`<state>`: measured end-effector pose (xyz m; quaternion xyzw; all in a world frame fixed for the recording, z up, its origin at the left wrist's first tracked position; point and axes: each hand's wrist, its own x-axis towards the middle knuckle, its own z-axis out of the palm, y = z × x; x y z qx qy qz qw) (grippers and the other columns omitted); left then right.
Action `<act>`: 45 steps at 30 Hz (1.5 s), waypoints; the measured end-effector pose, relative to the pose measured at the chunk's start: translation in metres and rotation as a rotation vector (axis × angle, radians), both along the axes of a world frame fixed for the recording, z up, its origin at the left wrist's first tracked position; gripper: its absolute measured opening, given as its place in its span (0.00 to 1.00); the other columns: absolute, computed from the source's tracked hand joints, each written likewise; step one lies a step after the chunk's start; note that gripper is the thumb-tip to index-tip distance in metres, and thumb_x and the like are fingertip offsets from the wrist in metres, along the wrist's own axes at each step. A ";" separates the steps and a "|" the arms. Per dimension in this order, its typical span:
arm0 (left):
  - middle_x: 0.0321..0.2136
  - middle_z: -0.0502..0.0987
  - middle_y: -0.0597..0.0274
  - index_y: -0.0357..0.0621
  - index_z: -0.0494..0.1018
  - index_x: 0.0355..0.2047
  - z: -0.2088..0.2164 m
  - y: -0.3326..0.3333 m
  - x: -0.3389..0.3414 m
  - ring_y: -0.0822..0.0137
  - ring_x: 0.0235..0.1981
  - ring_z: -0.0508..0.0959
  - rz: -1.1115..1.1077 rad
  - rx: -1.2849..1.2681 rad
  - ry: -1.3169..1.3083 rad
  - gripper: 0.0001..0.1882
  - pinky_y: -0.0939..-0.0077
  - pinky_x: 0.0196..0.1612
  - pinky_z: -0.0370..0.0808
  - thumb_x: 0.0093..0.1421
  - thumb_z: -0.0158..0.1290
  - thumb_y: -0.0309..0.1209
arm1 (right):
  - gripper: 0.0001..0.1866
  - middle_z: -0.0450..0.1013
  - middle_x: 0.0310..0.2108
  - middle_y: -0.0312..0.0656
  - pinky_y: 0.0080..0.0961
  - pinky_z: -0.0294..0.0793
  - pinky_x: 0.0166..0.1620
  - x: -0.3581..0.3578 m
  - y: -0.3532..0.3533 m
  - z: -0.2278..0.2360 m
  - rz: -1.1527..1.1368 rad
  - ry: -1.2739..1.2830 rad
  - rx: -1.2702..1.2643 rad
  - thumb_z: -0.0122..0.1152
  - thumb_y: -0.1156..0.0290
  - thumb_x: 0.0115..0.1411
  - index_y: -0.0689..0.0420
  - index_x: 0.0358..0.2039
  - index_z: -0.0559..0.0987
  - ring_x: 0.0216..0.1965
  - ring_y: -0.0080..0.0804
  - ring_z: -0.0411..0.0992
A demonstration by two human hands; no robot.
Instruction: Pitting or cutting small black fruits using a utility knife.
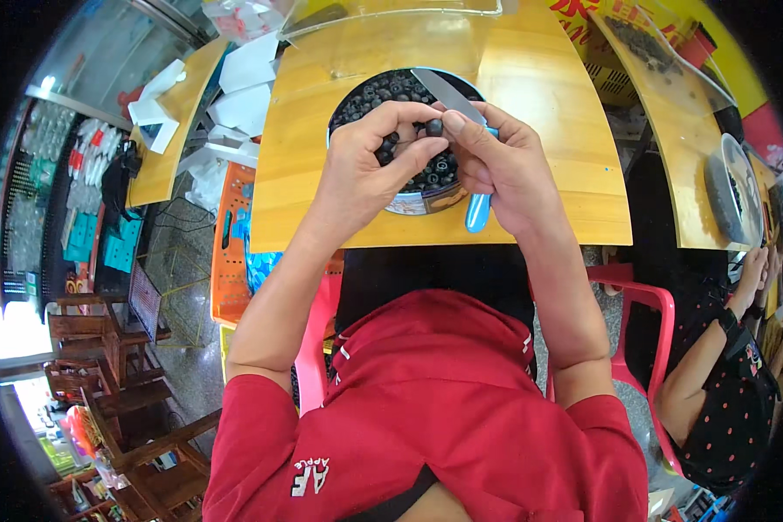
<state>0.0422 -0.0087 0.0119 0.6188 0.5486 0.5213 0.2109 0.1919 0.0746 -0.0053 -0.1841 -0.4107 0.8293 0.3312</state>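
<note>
On the far left, beyond the person's own bench, a narrower wooden bench [167, 148] carries loose white sheets of paper [245, 83], and an orange crate [232, 244] stands on the floor between the two.

The left hand [370, 165] reaches over a round bowl [406, 202] near the front edge of the yellow wooden bench [304, 174]. Its thumb and fingers are pinched on one small dark round fruit [434, 127], held just above the bowl. The bowl itself is heaped with the same dark fruit [383, 91], which looks much the same all over; nothing on the bench shows a separate pile of finished pieces, so how much of the batch has been worked cannot be told. Judging by the full bowl and the single fruit in the fingers, most of the work probably lies ahead.

The right hand [505, 165] is clenched around a small knife [451, 97] with a light blue handle [478, 211]; the handle's end sticks out below the hand, and the grey blade points up and to the left, across the bowl's rim. The thumb of this hand rests just beside the pinched fruit, touching or nearly so.

Further right, another wooden bench [670, 148] holds a clear tray of dark fruit [639, 39] and a second bowl [739, 196], where another person in a dotted dark top [739, 409] sits on a pink plastic chair [648, 300].
</note>
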 end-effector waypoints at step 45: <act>0.24 0.71 0.71 0.40 0.71 0.44 -0.012 -0.009 0.000 0.83 0.18 0.63 -0.234 -0.194 -0.902 0.11 0.89 0.17 0.57 0.62 0.53 0.29 | 0.13 0.71 0.21 0.31 0.10 0.51 0.17 0.002 -0.005 0.007 -0.102 -0.100 0.257 0.56 0.68 0.63 0.63 0.43 0.77 0.15 0.09 0.55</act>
